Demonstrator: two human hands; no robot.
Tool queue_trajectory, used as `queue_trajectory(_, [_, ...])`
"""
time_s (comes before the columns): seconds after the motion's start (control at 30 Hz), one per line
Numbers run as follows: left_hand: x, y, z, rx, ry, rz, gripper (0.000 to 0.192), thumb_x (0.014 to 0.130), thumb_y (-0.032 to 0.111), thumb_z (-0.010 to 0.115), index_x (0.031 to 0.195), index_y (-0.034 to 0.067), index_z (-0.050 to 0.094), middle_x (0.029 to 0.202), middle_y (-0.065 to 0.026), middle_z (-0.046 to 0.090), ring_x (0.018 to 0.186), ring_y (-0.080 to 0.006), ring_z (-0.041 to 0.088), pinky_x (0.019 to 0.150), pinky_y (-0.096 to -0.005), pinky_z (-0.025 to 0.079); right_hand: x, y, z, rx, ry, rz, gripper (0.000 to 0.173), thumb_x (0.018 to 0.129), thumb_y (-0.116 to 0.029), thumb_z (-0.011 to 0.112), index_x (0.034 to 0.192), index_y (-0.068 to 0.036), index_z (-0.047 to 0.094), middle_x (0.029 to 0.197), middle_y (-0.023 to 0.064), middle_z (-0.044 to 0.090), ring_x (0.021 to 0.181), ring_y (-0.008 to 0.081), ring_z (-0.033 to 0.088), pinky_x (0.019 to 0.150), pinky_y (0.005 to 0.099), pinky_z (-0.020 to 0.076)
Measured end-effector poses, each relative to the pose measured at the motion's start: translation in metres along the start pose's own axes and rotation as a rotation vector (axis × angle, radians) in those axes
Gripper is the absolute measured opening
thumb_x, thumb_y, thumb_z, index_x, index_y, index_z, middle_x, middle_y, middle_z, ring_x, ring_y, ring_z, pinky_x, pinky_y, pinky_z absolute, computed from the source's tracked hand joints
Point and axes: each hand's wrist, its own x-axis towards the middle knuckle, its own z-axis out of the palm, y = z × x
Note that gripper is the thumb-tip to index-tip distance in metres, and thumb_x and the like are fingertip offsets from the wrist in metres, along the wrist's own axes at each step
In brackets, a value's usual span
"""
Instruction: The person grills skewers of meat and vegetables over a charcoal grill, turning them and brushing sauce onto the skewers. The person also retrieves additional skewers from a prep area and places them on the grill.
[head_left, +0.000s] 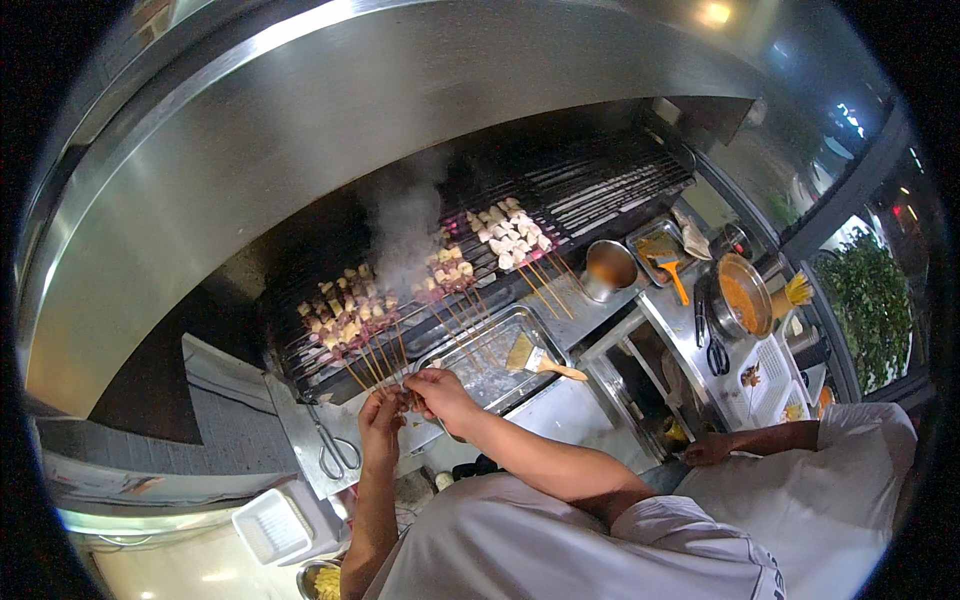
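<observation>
My left hand (381, 420) grips the lower ends of several wooden skewers (375, 365) at the grill's front left. Right beside it, my right hand (441, 394) pinches skewer ends from the same bunch, its thumb and fingers closed. Chunks of meat (349, 311) on these skewers lie over the grill grate (592, 199), browned in places. A second bunch of meat skewers (448, 274) smokes in the middle. Farther right lie skewers of paler, whitish chunks (514, 234). Below the grate, a metal tray (469, 367) holds a wooden-handled basting brush (536, 358).
A metal pot (609, 271), a tray with an orange-handled brush (670, 271) and a pan of reddish sauce (741, 296) stand at right. Scissors (337, 454) lie left of my hands. A co-worker's arm (750, 441) is close on the right. The steel hood (360, 97) overhangs the grill.
</observation>
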Motion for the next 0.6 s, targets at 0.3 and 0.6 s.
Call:
queue_trajectory(0.3, [-0.060,-0.017,-0.019,-0.156,-0.161,-0.226,0.048,0.090,0.037,0.059,0.126,0.005,0.050,0.112,-0.0066,0.063,0.093,-0.0135,0.057,0.071,-0.0287,0.048,-0.098,-0.057,-0.052,-0.697,0.307,-0.542,0.011,0.082,-0.008,0.063,0.092,-0.002,0.065,0.082,0.0081,0.064,0.075,0.0129,0.059,0.069,0.0269,0.0478])
queue_trajectory(0.6, [-0.022,-0.014,-0.002,-0.502,-0.111,-0.233,0.043,0.093,0.039,0.051,0.126,0.011,0.051,0.121,-0.0078,0.060,0.109,-0.0208,0.057,0.082,-0.0378,0.050,-0.007,-0.081,-0.107,0.195,-0.136,0.246,0.035,0.096,-0.035,0.050,0.116,-0.006,0.054,0.104,0.0126,0.066,0.083,0.0196,0.065,0.068,0.0365,0.0562])
